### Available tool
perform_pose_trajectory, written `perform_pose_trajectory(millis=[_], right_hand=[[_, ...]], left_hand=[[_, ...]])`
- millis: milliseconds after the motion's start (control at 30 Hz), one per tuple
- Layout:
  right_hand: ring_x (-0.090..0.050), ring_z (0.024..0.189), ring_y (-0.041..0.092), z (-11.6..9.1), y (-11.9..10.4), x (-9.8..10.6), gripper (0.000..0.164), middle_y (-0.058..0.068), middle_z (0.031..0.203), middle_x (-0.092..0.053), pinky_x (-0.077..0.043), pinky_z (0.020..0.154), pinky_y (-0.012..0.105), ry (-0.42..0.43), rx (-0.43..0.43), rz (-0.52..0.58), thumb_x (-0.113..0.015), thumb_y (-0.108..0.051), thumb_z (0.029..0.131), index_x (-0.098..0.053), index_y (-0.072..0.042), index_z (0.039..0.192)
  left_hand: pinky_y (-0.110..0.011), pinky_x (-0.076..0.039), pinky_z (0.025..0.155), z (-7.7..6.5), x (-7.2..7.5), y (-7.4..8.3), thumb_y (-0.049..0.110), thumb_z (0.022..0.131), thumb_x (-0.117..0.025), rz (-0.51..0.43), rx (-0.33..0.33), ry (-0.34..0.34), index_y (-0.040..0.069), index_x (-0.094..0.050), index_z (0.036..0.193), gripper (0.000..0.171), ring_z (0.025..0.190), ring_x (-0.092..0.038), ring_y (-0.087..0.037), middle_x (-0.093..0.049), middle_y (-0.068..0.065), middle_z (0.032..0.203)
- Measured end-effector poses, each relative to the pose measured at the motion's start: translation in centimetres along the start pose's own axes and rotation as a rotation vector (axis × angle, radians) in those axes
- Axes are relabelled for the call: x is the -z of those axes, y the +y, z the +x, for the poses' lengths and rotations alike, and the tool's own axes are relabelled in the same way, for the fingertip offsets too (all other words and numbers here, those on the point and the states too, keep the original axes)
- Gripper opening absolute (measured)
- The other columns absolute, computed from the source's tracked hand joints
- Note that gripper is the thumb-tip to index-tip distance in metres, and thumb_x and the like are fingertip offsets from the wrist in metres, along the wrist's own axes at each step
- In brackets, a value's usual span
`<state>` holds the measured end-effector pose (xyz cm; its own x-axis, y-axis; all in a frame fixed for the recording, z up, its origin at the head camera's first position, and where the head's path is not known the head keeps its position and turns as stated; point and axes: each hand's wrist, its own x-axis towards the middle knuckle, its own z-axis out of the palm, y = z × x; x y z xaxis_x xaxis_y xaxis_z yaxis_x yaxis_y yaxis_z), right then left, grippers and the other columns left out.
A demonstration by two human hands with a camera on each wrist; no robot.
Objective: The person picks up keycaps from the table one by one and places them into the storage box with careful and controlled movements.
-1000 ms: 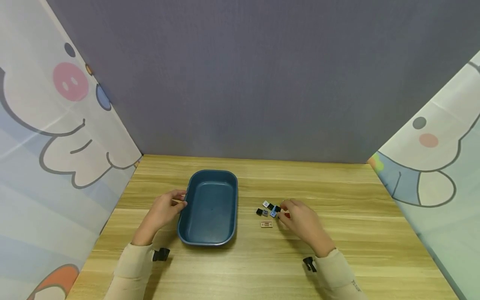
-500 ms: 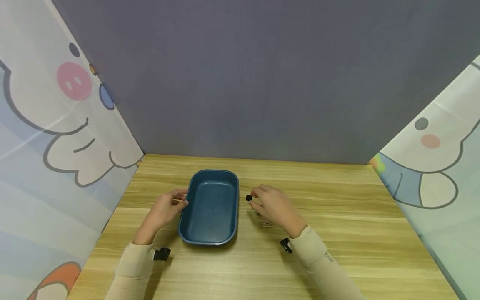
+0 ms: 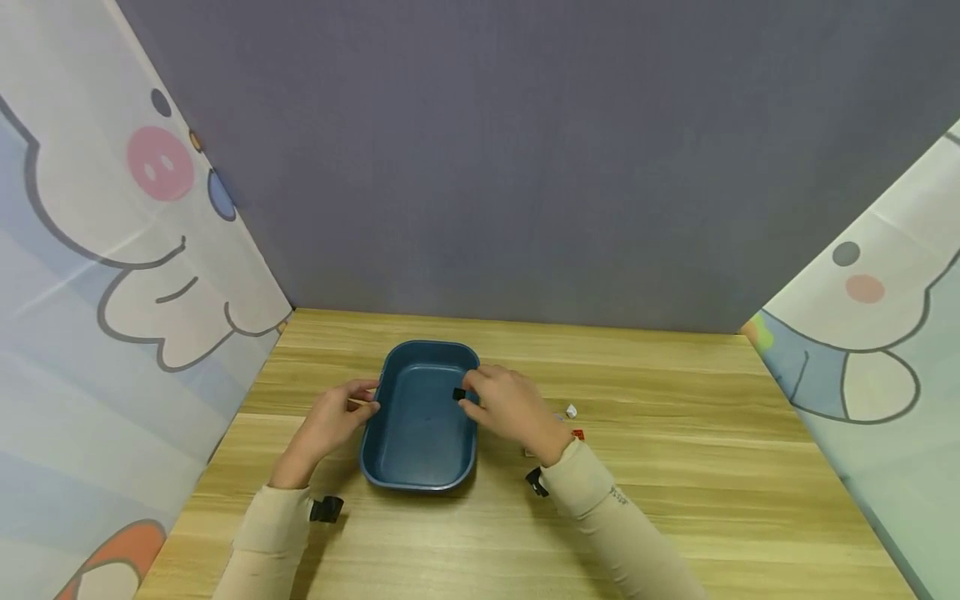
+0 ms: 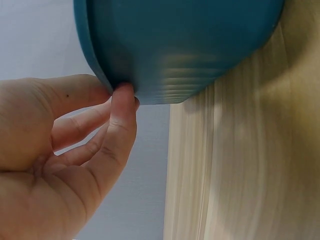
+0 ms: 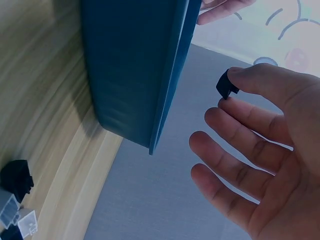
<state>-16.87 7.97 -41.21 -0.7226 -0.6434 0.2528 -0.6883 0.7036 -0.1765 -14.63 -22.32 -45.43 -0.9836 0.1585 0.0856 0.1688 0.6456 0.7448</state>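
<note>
1. The blue tray [image 3: 420,429] sits on the desk [image 3: 705,417], nearer the desk's left edge than its right, its long axis running from the back edge toward the front.
2. The left hand [image 3: 330,421] pinches the tray's rim on the side facing the desk's left edge; the left wrist view shows a fingertip against the outer wall, just under the lip.
3. The right hand [image 3: 508,407] holds a small black piece [image 3: 459,393] between thumb and forefinger, the other fingers spread apart and free.
4. The key relation: the held piece is higher than the rim and, from the head view, just inside the tray's long side facing the desk's right edge, nearer the back end than the front. The tray's floor lies below it and toward the desk's left edge; the right wrist view shows a gap between piece and rim.
5. Other pieces lie on the desk between the tray and the right edge: a white piece [image 3: 572,411], a red piece [image 3: 578,434] partly behind the right wrist, and a loose black piece [image 5: 17,179]. The right hand is nearer to these; the forearm hides part of the group.
</note>
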Motion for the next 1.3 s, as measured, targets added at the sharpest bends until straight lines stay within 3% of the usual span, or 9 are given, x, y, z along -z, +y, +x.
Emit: perform_pose_trajectory(millis=[667,1033,1300], right_hand=[[-0.065,0.09,0.015,-0.7,0.6,0.0,0.023,0.0,0.105,-0.068,-0.055,0.072,0.031,0.01,-0.03,0.025,-0.07,-0.03,0.096,-0.071,-0.012,0.111],[-0.065,0.089,0.017,-3.5,3.2,0.4,0.019,0.0,0.099,-0.067,-0.055,0.074,0.035,0.051,-0.116,0.036,-0.074,-0.023,0.093,-0.07,-0.011,0.108],[-0.064,0.081,0.019,-5.7,5.3,0.7,0.019,0.002,0.095,-0.066,-0.054,0.066,0.036,0.058,-0.186,0.028,-0.078,-0.018,0.09,-0.071,-0.008,0.105]], left_hand=[[-0.039,-0.058,0.07,0.2,-0.1,0.1,0.003,0.095,-0.066,-0.001,0.006,-0.006,-0.004,-0.061,0.131,0.037,0.09,-0.07,-0.034,-0.068,-0.02,0.107],[-0.04,-0.058,0.071,0.4,-0.1,0.2,0.004,0.096,-0.066,-0.009,0.011,-0.019,-0.004,-0.061,0.132,0.037,0.092,-0.07,-0.036,-0.067,-0.021,0.108],[-0.04,-0.058,0.07,0.1,0.0,0.2,0.005,0.097,-0.066,-0.012,0.016,-0.026,-0.004,-0.06,0.133,0.038,0.091,-0.069,-0.035,-0.067,-0.02,0.109]])
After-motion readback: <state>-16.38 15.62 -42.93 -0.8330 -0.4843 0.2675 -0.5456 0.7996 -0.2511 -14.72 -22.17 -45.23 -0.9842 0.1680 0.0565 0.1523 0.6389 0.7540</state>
